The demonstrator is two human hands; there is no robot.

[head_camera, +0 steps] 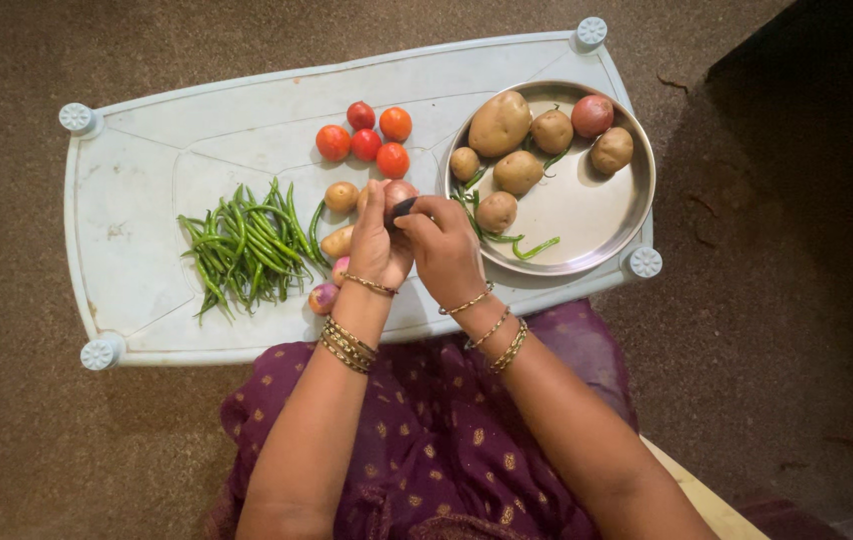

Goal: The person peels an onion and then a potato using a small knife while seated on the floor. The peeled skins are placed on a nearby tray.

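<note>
From up here I'm looking down at a pale, scuffed plastic table [147,200] with round knobby corner caps, sitting on a brownish carpet floor [27,440]. The left hand [379,245] is cupped around a small round reddish onion [400,190], fingers curled up its side, while the right hand [442,245] pinches a small dark tool [404,207] against it; can't tell if it's a knife or a peeler. Both hands hover near the middle of the table, just left of the steel plate [587,225], which is shiny and round with lumpy tan potatoes [500,124] and a few chilli bits in it. Left of the hands there's a loose heap of thin green chillies [242,245], and on the far side five smooth red-orange tomatoes [365,135]. Stacked gold bangles [349,343] on both wrists.
</note>
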